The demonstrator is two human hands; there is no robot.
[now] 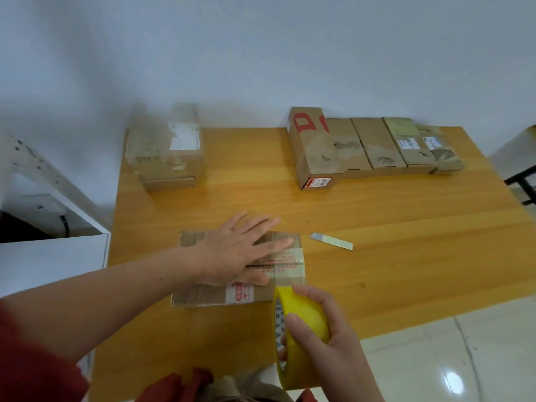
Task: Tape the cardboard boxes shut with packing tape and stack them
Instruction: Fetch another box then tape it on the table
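Observation:
A flat cardboard box [203,294] with red print lies near the front of the wooden table [377,256]. My left hand [243,250] presses flat on its top with the fingers spread. My right hand [322,340] grips a yellow roll of packing tape [301,314] just off the box's right front corner. A clear strip of tape [293,271] runs from the roll up over the box's right end.
A small blade [332,241] lies on the table right of the box. A stack of taped boxes [165,149] stands at the back left. A row of several boxes [371,146] sits at the back right. A white cabinet [52,256] borders the table's left side.

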